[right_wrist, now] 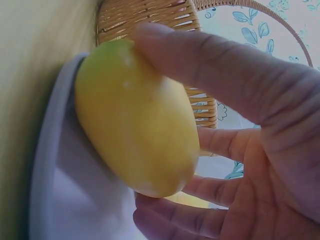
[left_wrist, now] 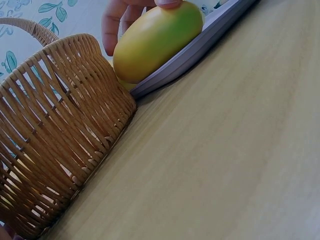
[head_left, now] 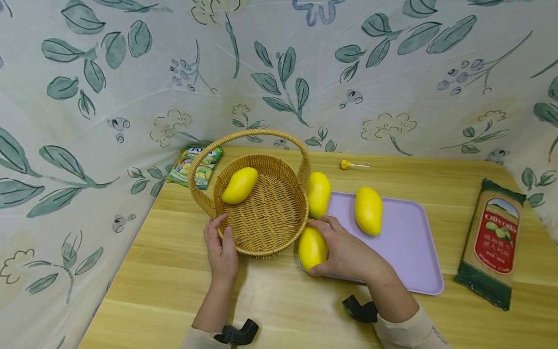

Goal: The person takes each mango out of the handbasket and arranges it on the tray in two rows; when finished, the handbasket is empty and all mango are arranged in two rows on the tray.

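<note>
A round wicker basket (head_left: 266,213) with a tall arched handle stands on the table, one yellow mango (head_left: 240,185) inside it. My left hand (head_left: 223,252) holds the basket's near left side, thumb at the rim. Around another mango (head_left: 312,249), at the tray's near left corner, curl the thumb and fingers of my right hand (head_left: 348,252). That mango shows a green patch in the right wrist view, the thumb lying across it. On the lilac tray (head_left: 410,252) rests a further mango (head_left: 368,211). One more mango (head_left: 319,194) lies between the basket and the tray's far left corner.
Behind the basket on the left lies a green snack packet (head_left: 209,167). A yellow lollipop (head_left: 346,165) is near the table's back edge. To the tray's right lies a brown and green Olivoilà package (head_left: 492,245). Leaf-patterned cloth (head_left: 305,63) hangs behind the table.
</note>
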Tool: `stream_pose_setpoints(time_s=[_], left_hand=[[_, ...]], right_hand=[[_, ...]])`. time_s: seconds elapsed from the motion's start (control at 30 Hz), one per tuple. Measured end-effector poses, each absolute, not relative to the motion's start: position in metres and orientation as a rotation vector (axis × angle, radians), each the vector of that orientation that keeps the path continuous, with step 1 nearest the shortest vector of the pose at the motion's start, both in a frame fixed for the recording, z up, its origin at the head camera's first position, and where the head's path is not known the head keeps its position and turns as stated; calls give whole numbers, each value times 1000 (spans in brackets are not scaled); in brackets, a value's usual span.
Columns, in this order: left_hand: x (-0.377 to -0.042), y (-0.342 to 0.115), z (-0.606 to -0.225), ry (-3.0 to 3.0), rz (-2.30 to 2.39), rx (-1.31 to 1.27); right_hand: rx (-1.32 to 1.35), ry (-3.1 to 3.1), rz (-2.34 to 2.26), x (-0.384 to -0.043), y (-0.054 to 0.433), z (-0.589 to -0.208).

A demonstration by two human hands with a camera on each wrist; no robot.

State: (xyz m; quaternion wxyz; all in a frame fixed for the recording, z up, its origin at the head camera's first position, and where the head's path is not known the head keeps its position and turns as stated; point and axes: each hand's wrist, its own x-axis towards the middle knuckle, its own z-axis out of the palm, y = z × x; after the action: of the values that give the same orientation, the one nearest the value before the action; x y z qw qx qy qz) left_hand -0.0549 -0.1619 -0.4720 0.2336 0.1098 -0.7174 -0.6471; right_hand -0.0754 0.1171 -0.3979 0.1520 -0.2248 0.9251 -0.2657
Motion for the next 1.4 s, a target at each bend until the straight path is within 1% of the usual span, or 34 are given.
stream_pose_setpoints(time_s=[0.3,0.53,0.73,0.87,1.0,1.07,1.2,1.4], left_hand=[[-54,-162,-472,-1981,-1786,318],[-54,-162,-471,-1981,-1774,316],[-54,-163,-470,-1988,-1771,321],[-54,-163,-471,-1986,-1767,322],[-54,-163,-470,-1980,-1759,311],[-54,-163,-470,-1980,-1759,310],[-54,-164,-470,-1988,-1744,318],[-55,-165,-470,-2001,-1687,293]], right_hand=[[-655,2646,-771,-75,118,-395],[-636,2719,-720,-76,120,-384],[-789,2854,-860,-65,111,-367],[-925,2902,-964,-53,90,-362],[-1061,2916,-1023,-43,58,-369],[-1072,2915,-1059,-41,41,-372],[-1006,2921,-1185,-44,14,-370],[-848,2848,-1489,-70,-25,-346]])
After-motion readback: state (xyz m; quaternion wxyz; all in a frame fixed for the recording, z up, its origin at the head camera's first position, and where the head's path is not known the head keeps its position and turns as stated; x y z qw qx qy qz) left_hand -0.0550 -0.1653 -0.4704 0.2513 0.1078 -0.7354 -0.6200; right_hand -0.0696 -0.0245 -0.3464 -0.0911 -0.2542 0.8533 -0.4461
